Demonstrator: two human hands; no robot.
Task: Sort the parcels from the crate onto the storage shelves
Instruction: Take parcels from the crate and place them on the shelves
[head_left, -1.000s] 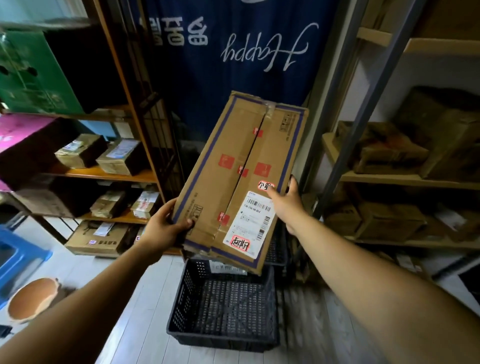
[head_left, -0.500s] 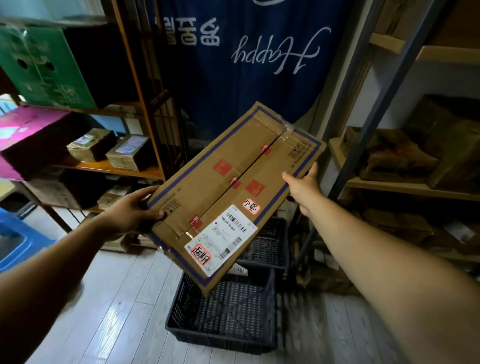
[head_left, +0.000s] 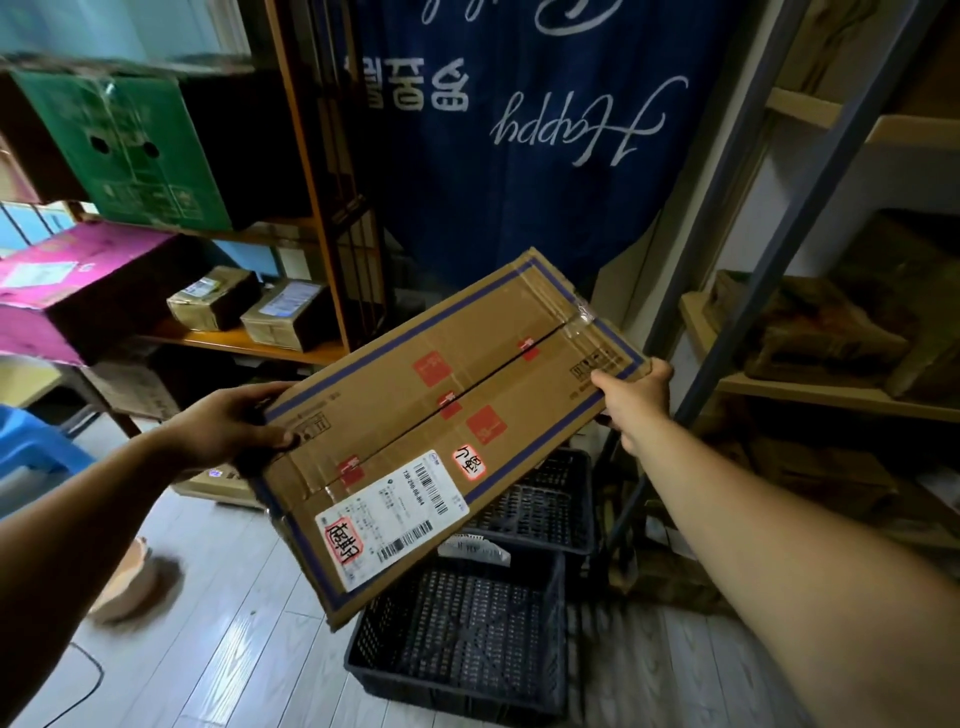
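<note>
Long cardboard parcel (head_left: 441, 415) hangs in the air over the black crate (head_left: 462, 639), tilted w/ far end higher, between the 2 shelf units. Left hand (head_left: 228, 431) clamps the near end, thumb on top, fingers underneath. Right hand (head_left: 636, 400) grips only the far corner.

Likely risks:
- Right grip is thin, so a slip would drop that end toward the crate.
- Grey upright (head_left: 753, 260) is just beside the right hand, so swinging the box lengthwise could knock it.
- Right shelf (head_left: 831, 395) looks crowded, so a forced fit may shove stock off.
- Centre seam gapes a bit, so squeezing could pop the flaps.
</note>
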